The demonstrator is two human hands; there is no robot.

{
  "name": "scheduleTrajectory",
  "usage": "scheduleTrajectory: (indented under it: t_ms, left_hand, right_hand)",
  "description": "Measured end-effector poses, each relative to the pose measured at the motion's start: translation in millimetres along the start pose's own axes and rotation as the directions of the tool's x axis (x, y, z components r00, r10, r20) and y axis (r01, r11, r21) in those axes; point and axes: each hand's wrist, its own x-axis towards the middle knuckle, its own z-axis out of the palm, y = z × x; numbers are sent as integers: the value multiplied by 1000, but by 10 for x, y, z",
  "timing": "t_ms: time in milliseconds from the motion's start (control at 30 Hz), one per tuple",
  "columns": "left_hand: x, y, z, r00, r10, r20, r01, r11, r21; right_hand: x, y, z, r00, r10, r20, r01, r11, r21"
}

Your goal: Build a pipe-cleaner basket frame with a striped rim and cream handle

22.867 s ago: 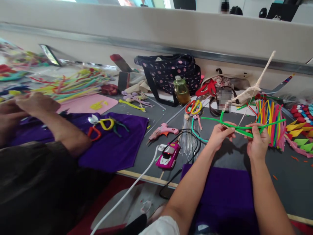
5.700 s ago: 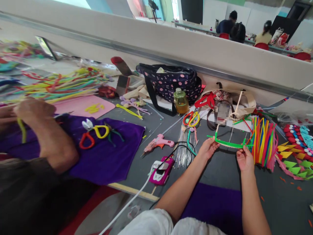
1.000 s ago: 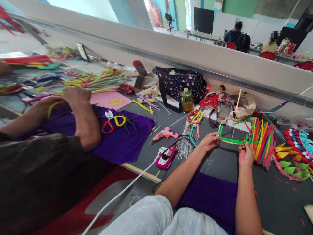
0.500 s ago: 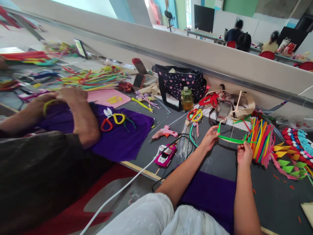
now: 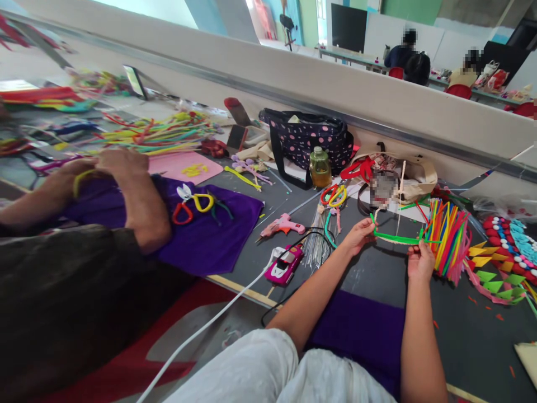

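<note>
My left hand [image 5: 359, 234] and my right hand [image 5: 420, 259] hold the two ends of a green pipe cleaner [image 5: 394, 239], stretched between them above the grey table [image 5: 377, 277]. A cream-coloured stem [image 5: 401, 184] rises from the green piece between my hands. Just right of my right hand stands a bundle of multicoloured pipe cleaners [image 5: 448, 238]. A purple cloth [image 5: 361, 336] lies on the table under my forearms.
A co-worker's arms [image 5: 126, 190] rest on a second purple cloth [image 5: 210, 235] at left, beside scissors [image 5: 191, 202]. A pink glue gun [image 5: 283, 225], pink toy car [image 5: 284, 264], white cable [image 5: 218, 330], polka-dot bag [image 5: 308, 143], bottle [image 5: 319, 167] and coloured paper triangles [image 5: 499, 274] surround my hands.
My hands stayed near the same spot, holding the green pipe cleaner. The left end dipped slightly and the cream stem now stands more upright. The view shifted a little.
</note>
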Motion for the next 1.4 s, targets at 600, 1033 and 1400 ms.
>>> scheduleTrajectory:
  t_ms: [600,1033,1400]
  left_hand:
    - [60,-13,-47,995,-19,-95,10,996,-89]
    - [129,-40,101,961,-251,-114,194,910,-367]
    - [91,37,94,935,-351,-58,311,885,-347]
  right_hand:
    - [-15,-42,13,1000,-22,-12,22,1000,-17]
    - [4,-4,-5,998,57,-15,-55,994,98]
    - [-16,-20,12,1000,13,-1,-13,997,78]
